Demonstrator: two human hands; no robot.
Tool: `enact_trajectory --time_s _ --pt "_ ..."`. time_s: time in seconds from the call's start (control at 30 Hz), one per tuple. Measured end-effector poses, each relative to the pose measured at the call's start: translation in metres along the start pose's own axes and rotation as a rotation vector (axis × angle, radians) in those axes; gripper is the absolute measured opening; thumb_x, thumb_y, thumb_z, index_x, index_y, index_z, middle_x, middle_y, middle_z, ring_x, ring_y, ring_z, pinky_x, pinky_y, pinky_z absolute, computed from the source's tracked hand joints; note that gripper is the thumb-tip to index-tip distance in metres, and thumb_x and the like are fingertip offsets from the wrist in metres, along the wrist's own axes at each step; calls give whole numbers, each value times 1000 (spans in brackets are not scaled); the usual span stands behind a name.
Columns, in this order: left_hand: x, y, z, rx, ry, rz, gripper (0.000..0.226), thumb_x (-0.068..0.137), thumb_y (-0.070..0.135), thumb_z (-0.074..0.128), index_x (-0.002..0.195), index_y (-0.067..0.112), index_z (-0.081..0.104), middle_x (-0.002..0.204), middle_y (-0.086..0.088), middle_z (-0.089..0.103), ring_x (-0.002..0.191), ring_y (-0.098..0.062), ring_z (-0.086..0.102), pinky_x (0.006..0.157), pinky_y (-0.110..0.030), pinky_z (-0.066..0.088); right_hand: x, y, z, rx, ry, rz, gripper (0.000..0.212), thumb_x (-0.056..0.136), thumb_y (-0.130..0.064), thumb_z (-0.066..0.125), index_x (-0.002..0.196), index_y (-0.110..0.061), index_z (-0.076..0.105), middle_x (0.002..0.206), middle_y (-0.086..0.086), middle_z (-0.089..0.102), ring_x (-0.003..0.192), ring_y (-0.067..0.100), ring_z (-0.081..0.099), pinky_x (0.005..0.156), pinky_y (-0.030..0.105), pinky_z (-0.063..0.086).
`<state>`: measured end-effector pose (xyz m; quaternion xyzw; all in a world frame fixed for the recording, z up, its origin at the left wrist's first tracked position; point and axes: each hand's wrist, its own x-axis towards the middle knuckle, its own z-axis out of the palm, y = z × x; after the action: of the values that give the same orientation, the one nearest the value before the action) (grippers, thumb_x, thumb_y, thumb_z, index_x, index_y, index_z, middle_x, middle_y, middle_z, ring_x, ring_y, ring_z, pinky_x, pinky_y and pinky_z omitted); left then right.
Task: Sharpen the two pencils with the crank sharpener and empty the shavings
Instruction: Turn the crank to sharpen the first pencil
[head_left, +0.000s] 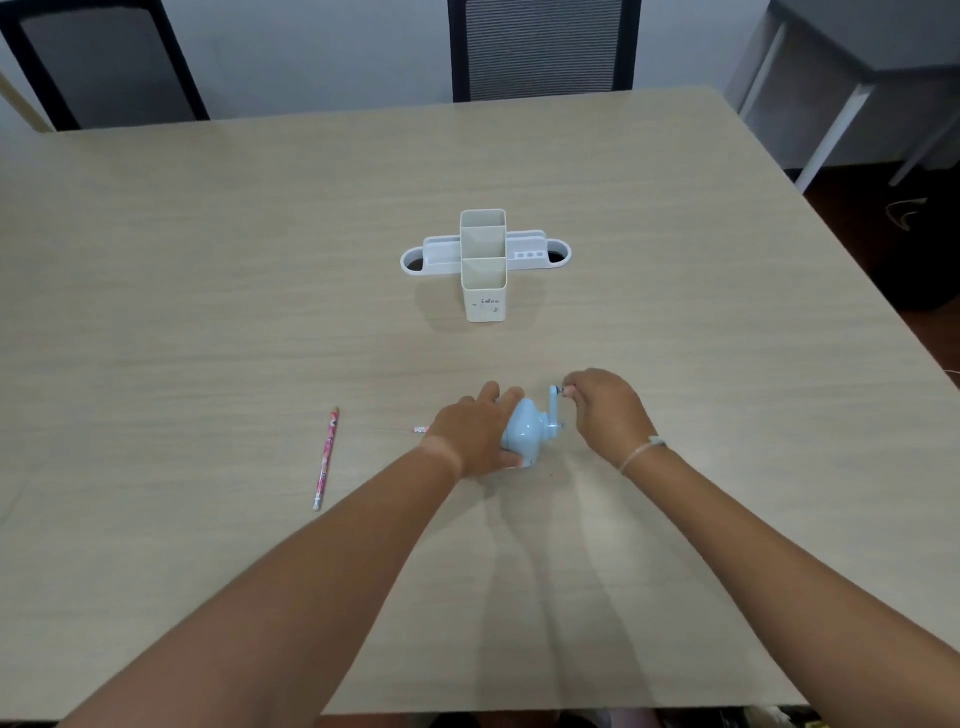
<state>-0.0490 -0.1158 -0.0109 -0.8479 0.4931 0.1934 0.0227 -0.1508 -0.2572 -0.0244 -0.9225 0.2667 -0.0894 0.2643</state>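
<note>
A light blue crank sharpener (525, 435) stands on the wooden table (208, 291) near its front middle. My left hand (475, 434) is clasped over the sharpener's left side and holds it down. A second pencil's pink end (421, 429) sticks out to the left from behind that hand; the rest is hidden. My right hand (605, 410) pinches the knob of the crank handle (555, 402), which points up. A pink patterned pencil (327, 458) lies loose on the table to the left, well apart from both hands.
A white desk organizer (484, 260) with two tall square cups and low side trays stands in the table's middle, beyond the sharpener. Two dark chairs (540, 49) stand at the far edge. A grey side table (852, 78) is at the back right.
</note>
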Motion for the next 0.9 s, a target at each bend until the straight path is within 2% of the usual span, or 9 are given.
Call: enact_trajectory --time_s 0.1,0.2,0.33,0.43,0.53,0.63,0.73,0.8,0.9 --pt "0 0 1 4 -1 7 77 80 44 64 141 23 22 132 -6 37 107 -34 52 83 -40 45 16 5 15 -74 -123 80 21 88 -3 46 100 -1 63 105 21 63 101 33 57 80 33 41" --pt "0 -1 1 5 1 4 77 79 44 65 140 23 24 131 -6 38 107 -33 52 82 -42 46 -9 12 35 -108 -194 126 18 81 -3 47 87 1 64 99 22 65 96 35 59 73 34 42" --pt "-1 -1 1 11 6 -3 76 80 44 64 140 23 23 131 -6 37 108 -32 51 80 -41 46 -56 14 35 -51 -214 54 20 86 -5 45 83 4 63 91 22 64 90 33 58 65 28 30" --pt "-1 -1 1 9 1 6 76 80 43 64 141 24 22 131 -6 37 108 -31 50 81 -40 45 -71 7 20 5 -119 -18 34 87 -17 37 82 4 64 83 21 64 82 35 58 66 29 31" --pt "-1 -2 1 -2 -13 18 76 80 41 64 141 25 22 132 -6 36 109 -32 50 83 -40 44 -60 -1 6 77 7 -76 26 81 -10 43 79 2 66 76 21 67 73 35 62 69 31 39" --pt "-1 -1 1 -3 -13 15 77 80 41 64 142 24 21 133 -6 37 109 -32 50 86 -41 46 -30 -3 1 61 71 -56 24 86 -5 42 86 4 64 84 24 66 82 37 60 74 35 44" --pt "-1 -1 0 6 -10 10 78 81 42 63 143 24 20 133 -6 37 109 -32 50 85 -40 46 2 2 6 18 -2 67 21 90 0 42 96 4 62 98 22 64 95 34 56 71 28 34" --pt "-1 -1 0 7 -6 12 77 80 42 64 142 23 21 132 -6 37 108 -32 51 83 -40 45 12 6 17 -27 -84 120 22 88 0 44 100 1 62 104 20 63 100 33 56 73 29 37" --pt "-2 -1 0 3 -2 7 77 79 43 64 141 23 23 130 -7 38 107 -33 51 81 -40 45 -5 11 33 -90 -188 130 17 81 -2 46 84 -5 63 100 21 65 96 34 59 73 32 42"
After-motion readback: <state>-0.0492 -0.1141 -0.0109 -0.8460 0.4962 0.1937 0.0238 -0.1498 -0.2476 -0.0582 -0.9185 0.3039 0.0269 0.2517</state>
